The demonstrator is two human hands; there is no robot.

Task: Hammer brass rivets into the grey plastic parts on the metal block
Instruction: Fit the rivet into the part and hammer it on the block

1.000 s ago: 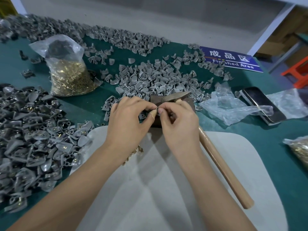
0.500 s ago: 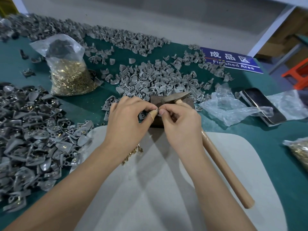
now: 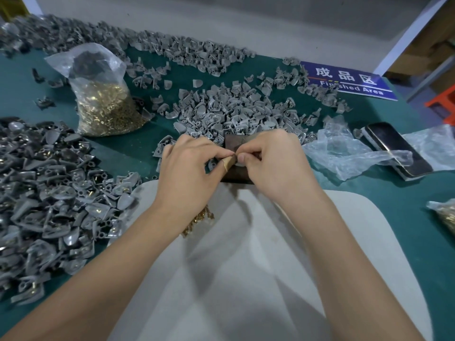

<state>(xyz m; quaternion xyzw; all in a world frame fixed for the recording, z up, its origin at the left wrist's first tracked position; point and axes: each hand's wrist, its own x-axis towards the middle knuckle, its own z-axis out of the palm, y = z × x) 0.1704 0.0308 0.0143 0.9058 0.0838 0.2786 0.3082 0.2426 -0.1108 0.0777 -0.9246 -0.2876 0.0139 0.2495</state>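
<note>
Green table (image 3: 394,242) crowded with grey parts (image 3: 221,112), left hand (image 3: 189,168) and right hand (image 3: 273,161) pinching together over metal block (image 3: 231,145)

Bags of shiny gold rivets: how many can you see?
2. One clear plastic bag of brass rivets stands at the back left; another peeks in at the right edge.

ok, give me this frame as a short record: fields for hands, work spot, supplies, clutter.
left hand: fingers curled, pinching at something small over the block
right hand: same, fingertips meeting the left's
metal block: dark, mostly covered by the hands
held item: too small to identify
hammer: not in view
rivet bag: clear, upright, far left
loose rivets: on the white mat by the left wrist
phone: right, under plastic film
</note>
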